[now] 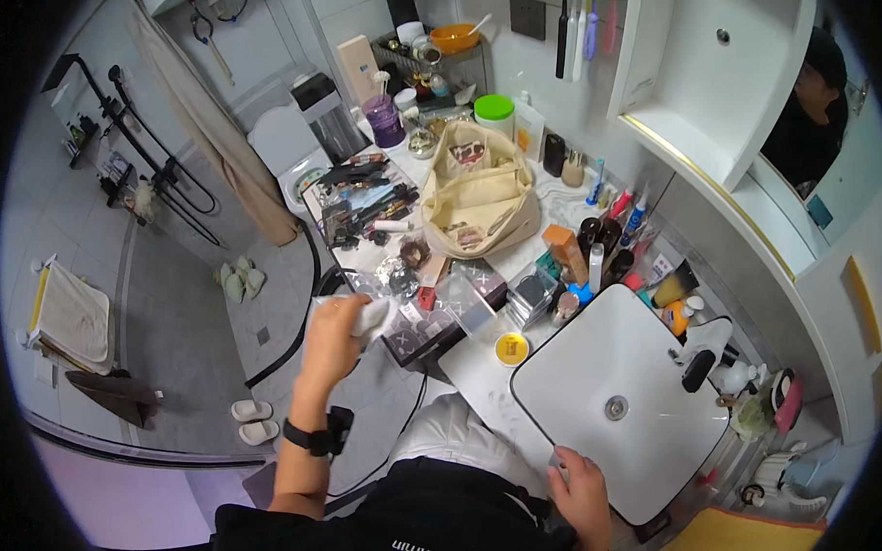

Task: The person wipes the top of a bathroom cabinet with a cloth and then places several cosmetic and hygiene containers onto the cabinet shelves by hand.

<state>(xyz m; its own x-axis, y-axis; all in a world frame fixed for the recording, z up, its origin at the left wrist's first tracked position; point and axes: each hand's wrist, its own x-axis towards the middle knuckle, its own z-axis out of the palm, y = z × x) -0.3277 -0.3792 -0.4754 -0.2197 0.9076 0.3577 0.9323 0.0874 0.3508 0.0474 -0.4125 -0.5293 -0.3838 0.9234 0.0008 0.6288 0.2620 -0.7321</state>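
My left hand (332, 342) is closed on a crumpled white tissue (372, 318), held over the near left edge of the counter. Below and beside it are a dark patterned box (422, 331), a small red box (427, 298) and a transparent plastic case (466, 306). My right hand (581, 489) hangs by the front rim of the white sink (602, 407), fingers apart and nothing visible in them. A round yellow-topped jar (511, 350) stands between the case and the sink. Further back, a cream fabric bag (478, 194) sits with its top spread wide.
Makeup pencils and brushes (371, 200) lie heaped at the counter's left. Several bottles and tubes (607, 247) crowd the wall side, near the faucet (702, 355). An open white cabinet (720, 81) juts out above. A toilet (282, 144) stands beyond the counter.
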